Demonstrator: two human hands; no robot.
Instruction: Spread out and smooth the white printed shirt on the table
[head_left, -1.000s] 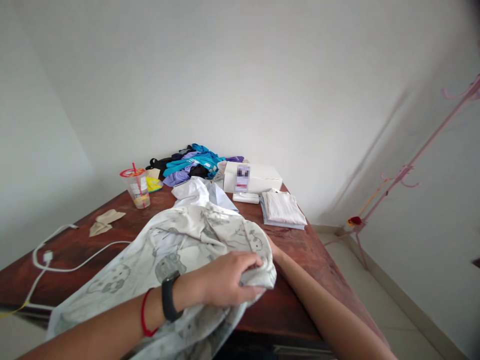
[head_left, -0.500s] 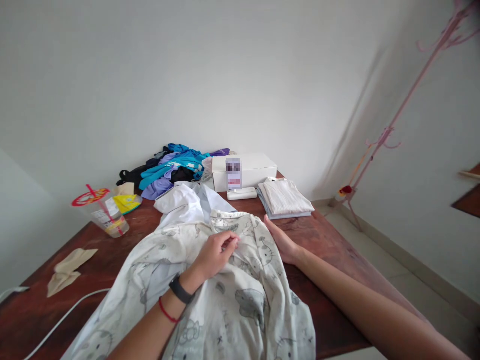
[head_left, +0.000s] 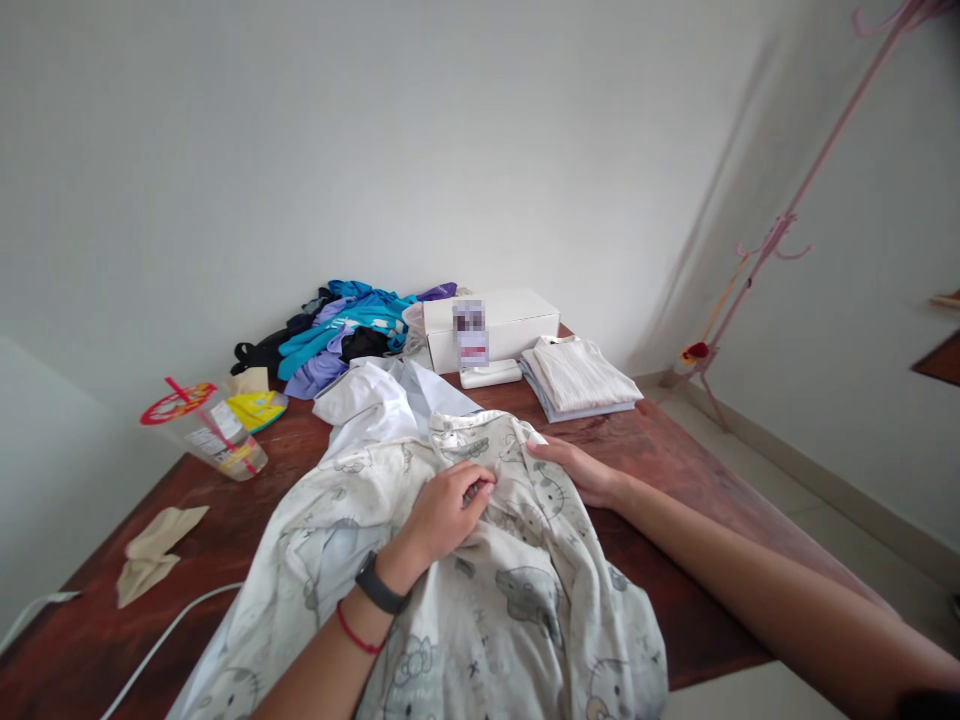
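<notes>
A cream garment printed with grey cartoon cats (head_left: 480, 590) lies spread over the front of a dark wooden table (head_left: 675, 500). My left hand (head_left: 442, 510), with a black band and red string at the wrist, pinches the fabric near the garment's middle. My right hand (head_left: 577, 468) rests with fingers out flat on the garment's far right edge by the collar. A white garment (head_left: 375, 395) lies crumpled just beyond it.
At the back stand a heap of blue, purple and black clothes (head_left: 341, 330), a white box (head_left: 491, 325) and a folded stack (head_left: 577, 378). A plastic cup with red straw (head_left: 210, 425), a tan cloth (head_left: 154, 550) and a white cable (head_left: 150, 640) lie left. A pink rack (head_left: 795, 200) stands right.
My left hand moved from the garment's near corner up to its middle and pinched the fabric. The garment now lies spread flatter, and my right hand came out onto its far edge.
</notes>
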